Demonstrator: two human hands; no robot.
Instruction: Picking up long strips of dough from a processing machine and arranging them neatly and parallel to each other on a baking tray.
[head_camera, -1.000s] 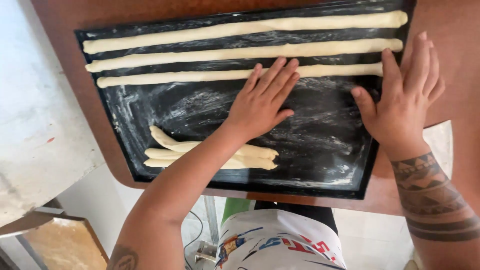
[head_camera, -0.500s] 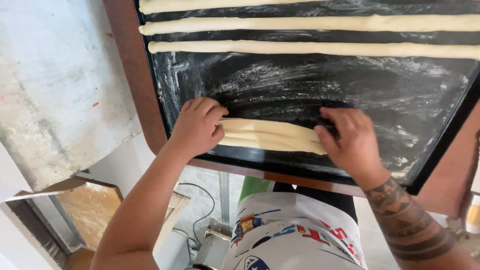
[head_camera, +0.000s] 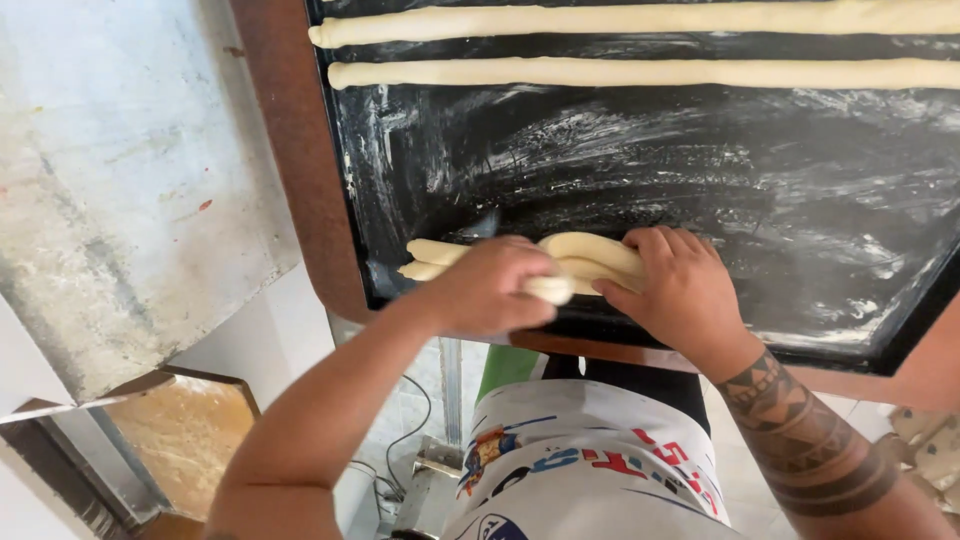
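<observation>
Floured black tray (head_camera: 700, 190) holds two long dough ropes (head_camera: 640, 72) at top; left hand (head_camera: 490, 285) and right hand (head_camera: 680, 290) both grasp folded dough strips (head_camera: 590, 255) at its near edge.

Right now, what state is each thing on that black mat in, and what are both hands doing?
Left hand: closed around one end of the folded dough.
Right hand: pressing on the dough's other end.
Folded dough: bunched in short doubled strands at the mat's near edge.
Long dough ropes: two, straight, untouched.
Black mat: smeared with flour.
</observation>
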